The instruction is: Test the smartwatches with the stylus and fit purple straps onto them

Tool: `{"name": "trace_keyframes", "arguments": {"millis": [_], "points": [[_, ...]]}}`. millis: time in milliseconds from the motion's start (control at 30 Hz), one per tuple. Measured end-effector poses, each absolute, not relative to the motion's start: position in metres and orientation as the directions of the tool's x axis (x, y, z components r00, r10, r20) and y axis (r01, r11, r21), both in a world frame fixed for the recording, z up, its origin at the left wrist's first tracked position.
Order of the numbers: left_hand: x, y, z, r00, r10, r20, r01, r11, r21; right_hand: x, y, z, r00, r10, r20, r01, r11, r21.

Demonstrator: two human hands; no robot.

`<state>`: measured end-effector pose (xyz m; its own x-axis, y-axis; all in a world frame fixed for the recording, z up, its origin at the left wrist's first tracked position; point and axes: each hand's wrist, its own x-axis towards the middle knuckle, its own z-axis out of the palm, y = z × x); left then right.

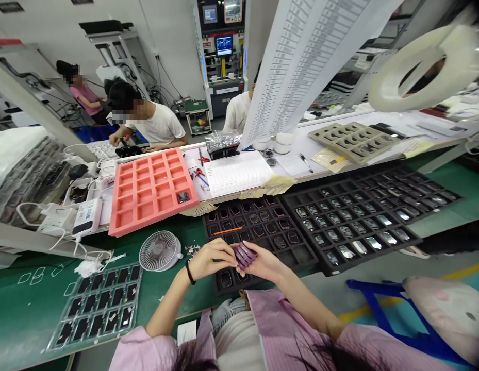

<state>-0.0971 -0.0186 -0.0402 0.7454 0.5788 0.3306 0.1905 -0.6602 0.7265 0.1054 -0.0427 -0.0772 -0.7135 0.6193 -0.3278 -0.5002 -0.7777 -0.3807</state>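
My right hand (265, 264) is closed around a small purple banded thing (246, 255), which looks like several thin frames stacked together. My left hand (212, 256), with a black band at the wrist, meets it from the other side. Its fingertips are pinched at the near edge of the purple stack; whether they hold one piece or the whole stack is too small to tell. Under and beyond my hands lies a black tray (297, 256) with dark watch-like frames in its pockets. An orange stick (227, 231) rests across that tray.
A second black tray (332, 242) of shiny parts is on the right. A grey fan (160, 251) and clear tray (98, 304) stand left. A pink tray (154, 188) overlaps the shelf edge. A paper sheet (297, 56) and ring lamp (428, 67) hang above. Co-workers sit beyond.
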Motion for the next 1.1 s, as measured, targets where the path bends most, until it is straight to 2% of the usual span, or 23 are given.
{"name": "trace_keyframes", "arguments": {"millis": [200, 400, 500, 633, 733, 833, 1000, 1100], "points": [[-0.095, -0.023, -0.039, 0.751, 0.553, 0.360, 0.180, -0.696, 0.695, 0.105, -0.048, -0.083, -0.750, 0.586, -0.307, -0.494, -0.805, -0.328], [-0.095, -0.028, -0.042, 0.770, 0.560, 0.306, 0.268, -0.719, 0.641, 0.108, -0.053, -0.086, -0.744, 0.591, -0.312, -0.501, -0.802, -0.325], [-0.094, -0.031, -0.046, 0.771, 0.566, 0.292, 0.261, -0.698, 0.666, 0.108, -0.055, -0.092, -0.739, 0.609, -0.287, -0.501, -0.783, -0.370], [-0.096, -0.035, -0.057, 0.749, 0.624, 0.223, 0.218, -0.550, 0.806, 0.103, -0.057, -0.098, -0.753, 0.613, -0.239, -0.467, -0.754, -0.462], [-0.101, -0.034, -0.068, 0.687, 0.716, 0.122, 0.325, -0.453, 0.830, 0.098, -0.060, -0.099, -0.706, 0.674, -0.218, -0.458, -0.669, -0.585], [-0.106, -0.035, -0.079, 0.684, 0.728, 0.039, 0.386, -0.407, 0.828, 0.093, -0.066, -0.101, -0.659, 0.706, -0.259, -0.419, -0.630, -0.654], [-0.110, -0.052, -0.115, 0.678, 0.734, 0.038, 0.316, -0.338, 0.886, 0.082, -0.080, -0.120, -0.615, 0.698, -0.368, -0.439, -0.690, -0.575], [-0.116, -0.056, -0.154, 0.556, 0.831, -0.030, 0.299, -0.166, 0.940, 0.077, -0.084, -0.136, -0.633, 0.611, -0.476, -0.420, -0.787, -0.452]]}}
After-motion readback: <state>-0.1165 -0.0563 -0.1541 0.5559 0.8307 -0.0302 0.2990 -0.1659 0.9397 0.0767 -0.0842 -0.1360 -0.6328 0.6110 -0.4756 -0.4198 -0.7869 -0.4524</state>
